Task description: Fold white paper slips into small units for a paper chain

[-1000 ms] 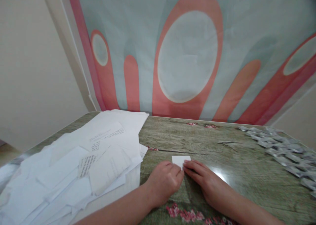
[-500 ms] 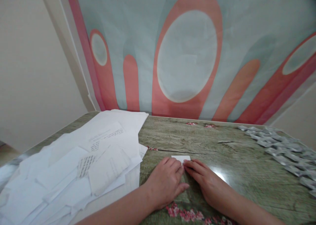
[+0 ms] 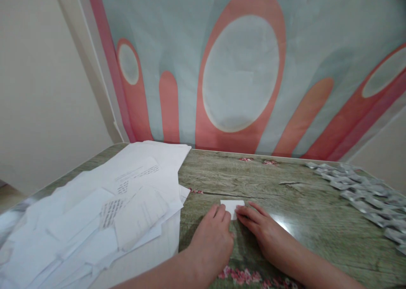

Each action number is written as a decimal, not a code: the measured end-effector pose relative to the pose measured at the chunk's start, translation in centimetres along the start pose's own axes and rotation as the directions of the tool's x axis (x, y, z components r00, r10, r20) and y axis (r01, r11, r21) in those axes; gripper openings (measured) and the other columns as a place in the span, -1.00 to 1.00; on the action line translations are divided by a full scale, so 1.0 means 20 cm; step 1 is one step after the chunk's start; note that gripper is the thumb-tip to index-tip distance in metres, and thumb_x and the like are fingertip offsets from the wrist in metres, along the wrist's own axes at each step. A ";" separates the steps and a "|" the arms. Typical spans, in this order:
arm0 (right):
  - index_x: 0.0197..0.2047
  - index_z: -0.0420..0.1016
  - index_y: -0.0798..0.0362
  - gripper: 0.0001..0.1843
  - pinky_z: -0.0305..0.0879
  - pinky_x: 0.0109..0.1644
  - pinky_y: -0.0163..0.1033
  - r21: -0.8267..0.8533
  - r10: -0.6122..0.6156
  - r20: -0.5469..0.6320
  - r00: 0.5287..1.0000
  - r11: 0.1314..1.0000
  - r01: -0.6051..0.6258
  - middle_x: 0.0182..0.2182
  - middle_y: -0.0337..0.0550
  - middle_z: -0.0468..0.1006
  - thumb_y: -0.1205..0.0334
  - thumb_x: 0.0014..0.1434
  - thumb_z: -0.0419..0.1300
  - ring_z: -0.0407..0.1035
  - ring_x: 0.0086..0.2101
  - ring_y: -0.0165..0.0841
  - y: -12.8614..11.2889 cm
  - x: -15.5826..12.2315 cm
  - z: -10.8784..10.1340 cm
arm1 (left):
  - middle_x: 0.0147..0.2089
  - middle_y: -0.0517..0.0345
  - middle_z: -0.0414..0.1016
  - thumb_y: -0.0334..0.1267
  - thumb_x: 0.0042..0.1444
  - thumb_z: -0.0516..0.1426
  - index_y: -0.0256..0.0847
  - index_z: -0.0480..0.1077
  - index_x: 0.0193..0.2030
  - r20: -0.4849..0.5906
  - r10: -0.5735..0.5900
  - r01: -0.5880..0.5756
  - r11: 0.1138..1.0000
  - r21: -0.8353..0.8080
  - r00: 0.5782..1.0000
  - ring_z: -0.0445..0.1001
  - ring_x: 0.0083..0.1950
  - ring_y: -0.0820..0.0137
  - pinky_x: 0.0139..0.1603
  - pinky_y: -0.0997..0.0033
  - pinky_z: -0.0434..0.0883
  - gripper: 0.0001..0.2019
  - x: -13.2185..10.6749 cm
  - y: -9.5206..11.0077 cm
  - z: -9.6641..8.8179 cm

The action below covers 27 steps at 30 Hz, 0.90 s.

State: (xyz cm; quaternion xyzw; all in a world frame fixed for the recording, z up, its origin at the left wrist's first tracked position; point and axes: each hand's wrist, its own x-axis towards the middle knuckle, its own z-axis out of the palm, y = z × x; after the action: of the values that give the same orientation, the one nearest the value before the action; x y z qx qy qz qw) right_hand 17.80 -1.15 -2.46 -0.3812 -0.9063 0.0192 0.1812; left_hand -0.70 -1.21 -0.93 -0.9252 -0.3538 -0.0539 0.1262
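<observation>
A small folded piece of white paper [image 3: 233, 208] lies flat on the table in front of me. My left hand [image 3: 214, 234] is curled at its left edge, fingers pressed together with the tips touching the paper; the thumb is tucked out of sight. From the other side, the fingertips of my right hand [image 3: 261, 225] hold the paper's right edge down against the table. The right thumb is mostly hidden beneath the fingers.
A loose heap of white paper sheets [image 3: 85, 213], some printed, covers the table's left side. Several folded grey-white paper pieces [image 3: 361, 192] lie in rows at the right. A patterned curtain [image 3: 184, 35] hangs behind the wood-look table [image 3: 222, 170].
My left hand has drawn back slightly left and toward me, its thumb no longer sticking out, so more of the paper shows. My right hand stays almost in place.
</observation>
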 end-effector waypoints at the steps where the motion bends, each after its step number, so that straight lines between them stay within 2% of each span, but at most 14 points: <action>1: 0.04 0.40 0.22 -0.44 0.08 0.23 0.05 0.006 0.001 0.001 1.000 1.000 -0.001 0.00 0.11 0.43 0.66 0.02 -0.11 0.27 0.05 -0.23 0.00 0.00 0.00 | -0.12 -0.11 0.47 -0.25 0.07 0.19 -0.33 0.54 -0.33 -0.001 -0.001 0.001 1.000 0.001 1.000 0.31 0.06 0.09 0.11 0.12 0.17 -0.83 0.00 0.00 0.00; 6: 0.03 0.41 0.19 -0.43 0.09 0.24 0.02 0.031 0.012 -0.013 1.000 0.999 -0.012 0.00 0.06 0.43 0.67 0.00 -0.11 0.26 0.06 -0.25 -0.01 0.00 0.00 | -0.29 0.01 0.47 -0.37 0.07 0.17 -0.34 0.48 -0.34 -0.006 -0.051 0.051 0.996 -0.073 0.999 0.42 -0.13 0.20 -0.05 0.22 0.33 -0.92 0.02 -0.06 -0.02; 8: 0.04 0.40 0.19 -0.42 0.10 0.24 0.01 0.037 0.013 -0.030 0.999 0.999 -0.012 0.01 0.05 0.43 0.68 -0.01 -0.12 0.25 0.07 -0.26 0.00 0.00 0.01 | -0.30 0.04 0.47 -0.42 0.11 0.12 -0.33 0.44 -0.27 0.008 -0.081 0.081 0.991 -0.110 0.997 0.44 -0.19 0.24 -0.11 0.24 0.38 -0.92 0.02 -0.08 -0.04; 11: 0.07 0.37 0.16 -0.40 0.09 0.24 0.00 0.055 0.019 -0.029 0.999 0.998 -0.017 0.01 0.03 0.43 0.66 0.00 -0.11 0.24 0.07 -0.27 0.00 -0.01 0.02 | -0.23 0.00 0.48 -0.46 0.14 0.06 -0.34 0.36 -0.07 0.019 -0.030 0.033 0.988 -0.150 0.999 0.46 -0.18 0.24 -0.14 0.23 0.41 -0.79 0.02 -0.10 -0.06; 13: 0.11 0.34 0.13 -0.39 0.09 0.24 0.01 0.063 0.021 -0.016 1.000 0.998 -0.020 0.02 0.01 0.43 0.66 0.01 -0.10 0.24 0.08 -0.27 0.00 -0.01 0.02 | -0.21 -0.02 0.49 -0.47 0.15 0.04 -0.35 0.32 -0.02 0.021 0.020 -0.017 0.986 -0.165 1.000 0.47 -0.16 0.24 -0.14 0.24 0.42 -0.75 0.01 -0.10 -0.06; 22: 0.10 0.35 0.13 -0.51 0.11 0.21 0.05 0.009 -0.037 0.009 0.999 0.999 0.037 0.02 0.06 0.40 0.58 0.12 -0.01 0.20 0.09 -0.19 0.02 -0.01 0.03 | -0.24 0.01 0.50 -0.47 0.16 0.03 -0.36 0.34 -0.09 0.045 0.092 -0.084 0.984 -0.159 0.995 0.50 -0.23 0.25 -0.23 0.27 0.46 -0.81 0.02 -0.09 -0.05; 27: 0.06 0.39 0.17 -0.58 0.05 0.24 0.06 -0.017 -0.076 0.045 0.996 0.997 0.077 -0.05 0.08 0.42 0.55 0.14 0.01 0.25 0.03 -0.19 0.01 0.02 0.00 | -0.28 0.03 0.49 -0.46 0.16 0.03 -0.33 0.36 -0.12 -0.011 0.080 -0.081 0.988 -0.130 0.997 0.49 -0.24 0.26 -0.21 0.27 0.44 -0.83 0.02 -0.08 -0.02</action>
State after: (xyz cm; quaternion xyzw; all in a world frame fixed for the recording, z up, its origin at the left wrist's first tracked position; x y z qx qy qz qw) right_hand 17.68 -0.71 -2.45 -0.3474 -0.9242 0.0121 0.1581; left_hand -1.56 0.12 -0.21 -0.9448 -0.3116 -0.0746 0.0684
